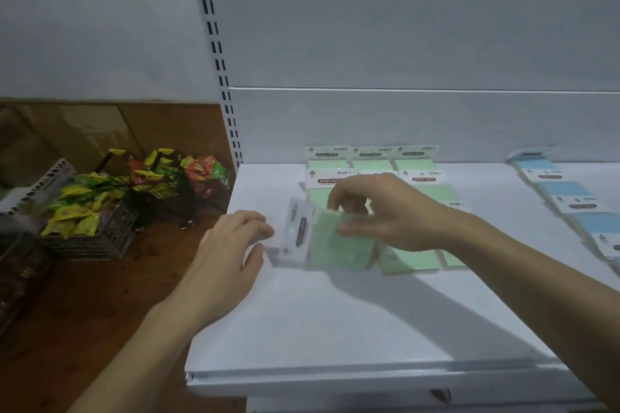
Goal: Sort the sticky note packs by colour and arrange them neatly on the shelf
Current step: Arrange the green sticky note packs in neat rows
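A blurred green sticky note pack [339, 241] with a white header hangs just above the white shelf [335, 318]. My right hand [385, 211] pinches its top edge. My left hand [231, 245] is at the pack's white header end, fingertips touching it. Behind them, several green packs [416, 164] lie in rows near the shelf's back. More green packs [412, 258] lie under my right wrist. A column of blue packs [567, 191] runs down the shelf's right side.
Left of the shelf, a brown floor holds a dark wire basket [167, 191] and a grey crate [94, 241] full of yellow, green and red snack bags. A slotted white upright [218, 54] stands at the shelf's back left corner.
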`<state>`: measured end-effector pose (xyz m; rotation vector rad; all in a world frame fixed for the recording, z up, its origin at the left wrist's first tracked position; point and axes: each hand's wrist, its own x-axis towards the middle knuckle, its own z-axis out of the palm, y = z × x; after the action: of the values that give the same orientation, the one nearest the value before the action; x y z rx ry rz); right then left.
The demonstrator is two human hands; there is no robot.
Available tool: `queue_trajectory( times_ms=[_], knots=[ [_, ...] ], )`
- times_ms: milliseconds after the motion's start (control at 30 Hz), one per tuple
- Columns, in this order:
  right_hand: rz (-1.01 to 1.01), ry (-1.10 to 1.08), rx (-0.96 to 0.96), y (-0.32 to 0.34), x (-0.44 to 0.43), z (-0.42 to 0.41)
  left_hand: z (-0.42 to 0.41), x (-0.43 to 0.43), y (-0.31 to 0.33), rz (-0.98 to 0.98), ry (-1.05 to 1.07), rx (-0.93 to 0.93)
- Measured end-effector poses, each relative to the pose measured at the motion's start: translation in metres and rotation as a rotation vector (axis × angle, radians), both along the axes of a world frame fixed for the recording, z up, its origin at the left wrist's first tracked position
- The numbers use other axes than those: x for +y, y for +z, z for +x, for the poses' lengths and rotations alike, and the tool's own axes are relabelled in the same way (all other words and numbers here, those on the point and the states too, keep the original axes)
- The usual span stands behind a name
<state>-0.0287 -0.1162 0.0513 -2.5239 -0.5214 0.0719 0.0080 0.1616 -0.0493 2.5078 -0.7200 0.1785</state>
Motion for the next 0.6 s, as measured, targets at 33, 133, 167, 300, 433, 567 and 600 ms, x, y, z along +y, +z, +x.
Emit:
queue_trajectory(
  times_ms=[33, 133, 167, 300, 433, 567, 600],
  knots=[
    [0.145, -0.081, 0.006, -0.001, -0.003, -0.003, 0.001, 0.000, 0.001, 0.009, -0.004, -0.002],
    [0.485, -0.346, 0.096, -0.002, -0.006, -0.015, 0.005, -0.005, 0.007, 0.050, -0.001, -0.004],
    [0.531, -0.398, 0.153, -0.003, -0.006, -0.020, 0.008, -0.008, 0.008, 0.068, 0.004, -0.005],
    [0.465, -0.453, 0.233, -0.011, 0.002, -0.038, 0.027, -0.025, 0.010, 0.144, 0.022, -0.001],
    [0.218, -0.522, 0.062, -0.022, 0.011, -0.045, 0.042, -0.041, 0.008, 0.166, 0.047, 0.024],
    [0.045, -0.528, -0.081, -0.035, 0.012, -0.048, 0.040, -0.040, 0.002, 0.161, 0.062, 0.000],
    [0.047, -0.527, -0.116, -0.039, 0.013, -0.048, 0.039, -0.039, 0.002, 0.162, 0.060, -0.003]
  ],
)
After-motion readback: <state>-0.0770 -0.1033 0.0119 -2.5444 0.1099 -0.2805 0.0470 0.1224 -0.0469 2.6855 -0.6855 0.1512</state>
